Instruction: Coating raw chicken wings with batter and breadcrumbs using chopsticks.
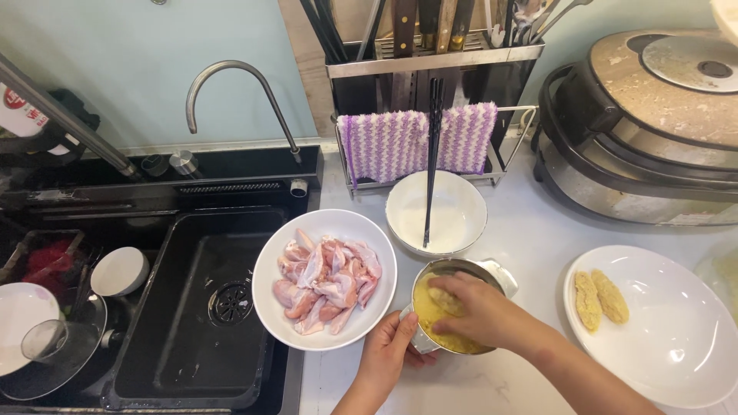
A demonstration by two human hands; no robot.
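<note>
Standing by the counter, I see the white bowl of raw chicken wings (pixel 325 278) at nine o'clock of the metal bowl (pixel 455 315), still heaped. The left hand (pixel 392 350) steadies that metal bowl, fingers curled against its wall. The right hand (pixel 478 307) presses a wing into yellow crumbs, fingers together. At three o'clock, a white plate (pixel 667 327) holds two coated pieces (pixel 601 299); most remain uncoated, I'd judge.

Purple-and-white zigzag cloth (pixel 419 141), white bowls (pixel 435 213)
</note>
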